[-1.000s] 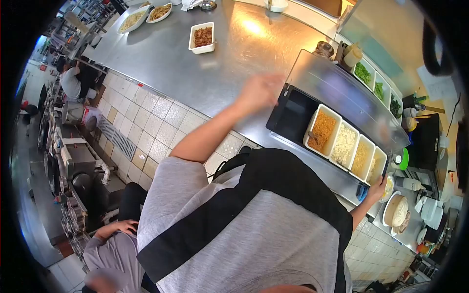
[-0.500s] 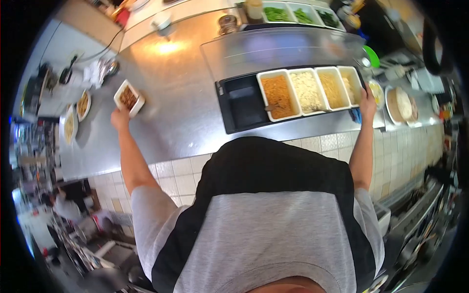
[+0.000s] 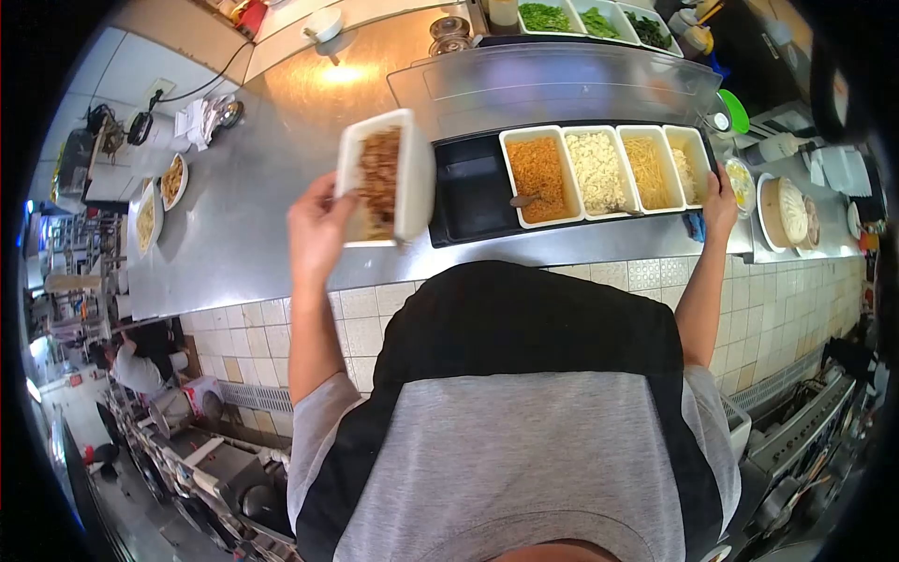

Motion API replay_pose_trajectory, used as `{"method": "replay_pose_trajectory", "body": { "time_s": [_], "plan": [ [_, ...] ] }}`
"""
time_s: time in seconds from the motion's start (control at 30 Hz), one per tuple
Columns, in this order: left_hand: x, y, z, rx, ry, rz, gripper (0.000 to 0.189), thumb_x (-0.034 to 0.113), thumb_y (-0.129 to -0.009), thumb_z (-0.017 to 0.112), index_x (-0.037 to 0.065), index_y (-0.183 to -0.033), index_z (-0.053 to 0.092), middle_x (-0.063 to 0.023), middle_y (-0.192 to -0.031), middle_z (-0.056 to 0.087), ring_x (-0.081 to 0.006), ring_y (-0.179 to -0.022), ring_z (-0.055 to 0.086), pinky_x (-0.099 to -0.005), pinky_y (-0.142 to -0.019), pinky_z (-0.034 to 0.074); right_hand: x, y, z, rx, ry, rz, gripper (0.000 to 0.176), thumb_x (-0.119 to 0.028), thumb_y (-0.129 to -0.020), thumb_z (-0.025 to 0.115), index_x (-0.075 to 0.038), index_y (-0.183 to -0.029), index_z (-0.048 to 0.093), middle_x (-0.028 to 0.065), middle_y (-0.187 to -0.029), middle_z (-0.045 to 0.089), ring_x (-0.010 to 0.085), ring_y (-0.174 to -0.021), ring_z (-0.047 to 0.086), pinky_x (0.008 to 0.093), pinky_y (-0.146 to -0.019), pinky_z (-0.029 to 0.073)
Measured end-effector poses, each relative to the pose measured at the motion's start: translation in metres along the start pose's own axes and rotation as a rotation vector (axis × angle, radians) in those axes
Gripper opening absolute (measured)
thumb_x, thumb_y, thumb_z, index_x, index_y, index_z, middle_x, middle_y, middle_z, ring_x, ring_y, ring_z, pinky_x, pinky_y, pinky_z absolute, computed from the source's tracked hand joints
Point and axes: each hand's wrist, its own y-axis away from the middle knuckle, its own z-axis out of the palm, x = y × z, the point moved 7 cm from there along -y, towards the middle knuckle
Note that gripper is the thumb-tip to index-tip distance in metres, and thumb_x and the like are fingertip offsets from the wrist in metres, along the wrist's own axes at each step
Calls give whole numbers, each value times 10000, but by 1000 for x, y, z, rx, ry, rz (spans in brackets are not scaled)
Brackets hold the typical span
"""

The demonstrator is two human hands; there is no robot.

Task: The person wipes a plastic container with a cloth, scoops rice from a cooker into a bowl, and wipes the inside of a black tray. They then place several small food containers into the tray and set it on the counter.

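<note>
My left hand [image 3: 316, 229] grips a white rectangular container [image 3: 418, 187] by its near left side, thumb over the rim. Chopped brown food [image 3: 378, 173] fills it, and it is lifted and tilted above the steel counter, just left of a black tray [image 3: 465, 236]. The tray's leftmost slot [image 3: 465, 192] holds nothing. Beside that slot stand white tubs of orange-brown crumbs [image 3: 538, 173], white chopped pieces [image 3: 595, 169], yellow shreds [image 3: 648, 178] and pale food [image 3: 683, 159]. My right hand [image 3: 719, 204] holds the tray's right end.
Behind the tray stands a clear guard [image 3: 552, 89], with tubs of greens [image 3: 599, 22] beyond. Two plates of food [image 3: 172, 183] are at the far left. A bamboo steamer [image 3: 773, 214] sits at the right. A person [image 3: 139, 363] is in the background, lower left.
My left hand has brought the white container rightward and up, closer to the tray's left end. My right hand remains at the tray's right end.
</note>
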Motion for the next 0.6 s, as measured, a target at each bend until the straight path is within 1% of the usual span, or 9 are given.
{"method": "replay_pose_trajectory", "body": {
  "time_s": [0.03, 0.07, 0.17, 0.27, 0.37, 0.47, 0.6],
  "plan": [
    [4, 4, 17, -16, -23, 21, 297, 71, -784, 615, -9, -1068, 644, -57, -786, 663, -82, -662, 555, -249, -626, 464, 0, 0, 0, 8, -4, -3, 411, -379, -912, 472, -199, -1275, 543, 156, -1154, 613, 341, -1061, 581, 379, -909, 436],
    [1, 6, 32, -25, -74, 3, 310, 99, -770, 629, 9, -1066, 646, -64, -717, 645, -84, -624, 543, -265, -592, 459, 1, 0, 0, -3, -16, 18, 408, -379, -912, 472, -199, -1271, 546, 155, -1156, 614, 341, -1058, 583, 381, -908, 436],
    [21, 14, 65, -12, -197, -7, 332, 119, -768, 609, 41, -1089, 642, -92, -657, 616, -146, -580, 571, -311, -587, 468, -5, 2, -3, -7, -31, 23, 404, -380, -916, 470, -200, -1268, 549, 155, -1150, 616, 342, -1050, 586, 385, -900, 441],
    [48, 17, 78, 27, -357, 24, 351, 117, -770, 566, 59, -1111, 630, -132, -634, 598, -257, -571, 595, -370, -600, 480, -2, 1, -1, -10, -38, 13, 397, -380, -919, 470, -202, -1263, 553, 151, -1140, 622, 340, -1040, 591, 386, -889, 447],
    [67, 20, 92, -3, -454, 94, 346, 113, -761, 541, 61, -1094, 621, -171, -651, 595, -342, -602, 593, -431, -613, 474, -1, 0, -1, 8, -3, 3, 392, -386, -920, 472, -205, -1257, 558, 148, -1131, 626, 338, -1033, 594, 382, -881, 450],
    [63, 22, 107, -73, -511, 114, 311, 117, -756, 546, 48, -1051, 615, -182, -651, 591, -365, -620, 593, -452, -614, 468, -7, 2, -4, 16, -34, 2, 392, -389, -919, 476, -210, -1258, 558, 146, -1132, 626, 334, -1035, 594, 380, -880, 451],
    [49, 21, 114, -83, -532, 36, 314, 123, -759, 549, 57, -1062, 601, -183, -649, 592, -377, -642, 598, -467, -634, 467, -5, 3, -4, 16, -48, 1, 392, -385, -919, 479, -203, -1257, 559, 148, -1131, 626, 333, -1037, 594, 380, -881, 450]
  ]
}}
